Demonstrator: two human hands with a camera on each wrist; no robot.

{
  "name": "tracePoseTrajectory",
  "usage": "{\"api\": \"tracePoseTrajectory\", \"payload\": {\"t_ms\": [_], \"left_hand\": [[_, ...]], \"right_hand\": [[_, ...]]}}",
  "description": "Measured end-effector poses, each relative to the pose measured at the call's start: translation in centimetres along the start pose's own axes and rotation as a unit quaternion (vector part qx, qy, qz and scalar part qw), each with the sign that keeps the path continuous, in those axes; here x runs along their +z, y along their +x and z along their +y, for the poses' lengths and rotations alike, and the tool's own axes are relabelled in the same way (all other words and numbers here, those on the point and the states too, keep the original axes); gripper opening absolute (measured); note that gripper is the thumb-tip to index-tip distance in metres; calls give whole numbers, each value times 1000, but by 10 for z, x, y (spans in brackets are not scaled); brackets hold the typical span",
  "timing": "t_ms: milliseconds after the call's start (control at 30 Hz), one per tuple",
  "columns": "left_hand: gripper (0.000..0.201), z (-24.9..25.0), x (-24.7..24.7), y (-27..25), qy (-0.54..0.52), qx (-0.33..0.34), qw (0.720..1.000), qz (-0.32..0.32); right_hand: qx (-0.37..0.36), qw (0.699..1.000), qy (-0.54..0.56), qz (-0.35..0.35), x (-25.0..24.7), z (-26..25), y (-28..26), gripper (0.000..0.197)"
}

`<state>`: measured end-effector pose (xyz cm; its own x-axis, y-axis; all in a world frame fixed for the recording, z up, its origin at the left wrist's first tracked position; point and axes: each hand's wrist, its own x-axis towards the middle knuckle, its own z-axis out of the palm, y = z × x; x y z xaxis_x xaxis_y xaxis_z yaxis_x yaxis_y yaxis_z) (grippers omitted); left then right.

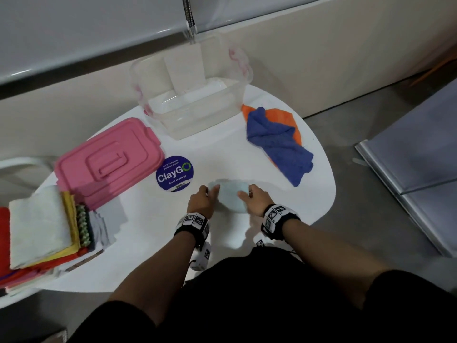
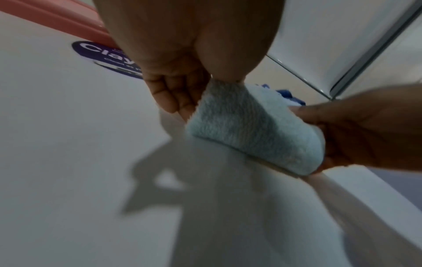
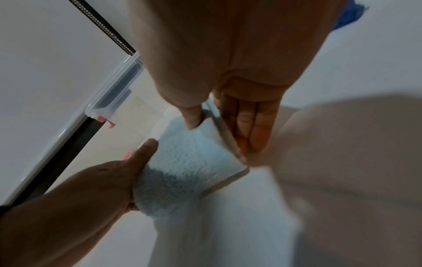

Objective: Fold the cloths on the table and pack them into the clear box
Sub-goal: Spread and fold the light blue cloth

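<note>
Head view: folded light-blue cloth (image 1: 231, 195) raised just above the table (image 1: 272, 154), near its front edge.
Left hand (image 1: 201, 200): one end pinched.
Right hand (image 1: 252, 198): other end pinched (thumb on top).
Risk: folds may spring open if either pinch loosens before the clear box (image 1: 193, 105) is reached.

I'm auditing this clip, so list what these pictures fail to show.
- Head view: the folded pale blue fleece cloth's side edges, covered by the left hand and right hand.
- Head view: the flat orange cloth, mostly under the crumpled dark blue cloth.
- Head view: the stacked cloths, cut by the left edge.
</note>
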<state>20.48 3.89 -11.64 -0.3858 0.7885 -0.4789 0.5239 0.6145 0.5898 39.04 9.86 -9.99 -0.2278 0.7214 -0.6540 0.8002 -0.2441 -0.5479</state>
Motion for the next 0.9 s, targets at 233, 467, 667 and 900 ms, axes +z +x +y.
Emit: {"api": "tracePoseTrajectory", "payload": {"t_ms": [233,467,667,900], "left_hand": [[49,-1,13,-9,9,40,998,40],[42,7,19,-14,118,-24,991,55],[67,3,21,-11,105,-100,989,33],[41,19,-2,-18,-130,-114,985,9]], "right_hand": [[50,999,-3,22,8,-17,13,53],[44,998,-29,33,11,-25,13,49],[-4,996,-18,84,7,-26,9,38],[14,999,-48,19,0,-20,3,39]]}}
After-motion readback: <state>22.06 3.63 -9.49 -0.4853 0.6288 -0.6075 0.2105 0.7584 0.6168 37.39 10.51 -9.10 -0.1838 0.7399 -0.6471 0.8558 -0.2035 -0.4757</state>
